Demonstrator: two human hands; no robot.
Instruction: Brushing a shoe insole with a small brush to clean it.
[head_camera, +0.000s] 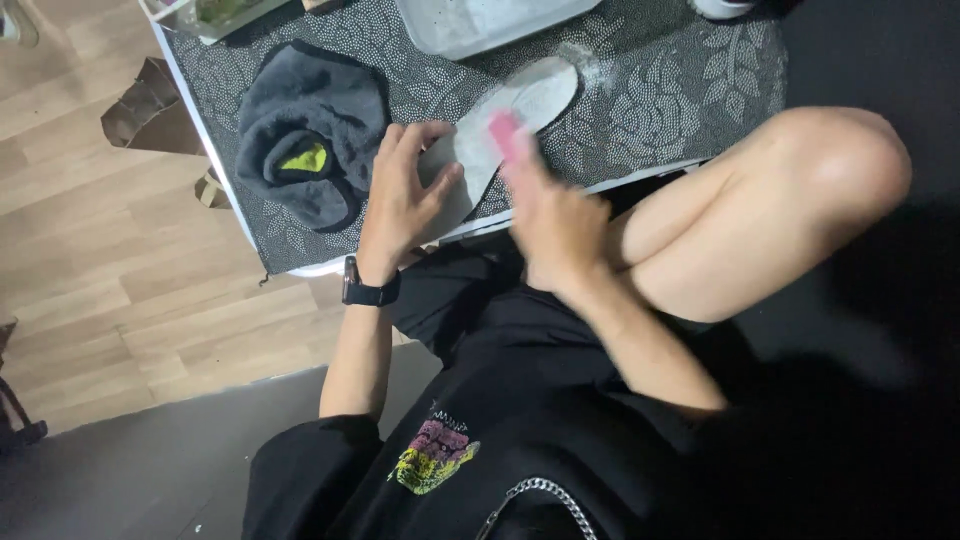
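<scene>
A white shoe insole lies on the patterned black-and-white table cover. My left hand presses flat on the insole's near end, fingers spread, with a black watch on its wrist. My right hand is blurred and grips a small pink object against the insole's middle. What the pink object is cannot be told.
A dark grey fluffy slipper with a yellow-green patch lies left of the insole. A clear plastic tub stands at the table's far side. My bare knee is raised at the right. Wooden floor lies to the left.
</scene>
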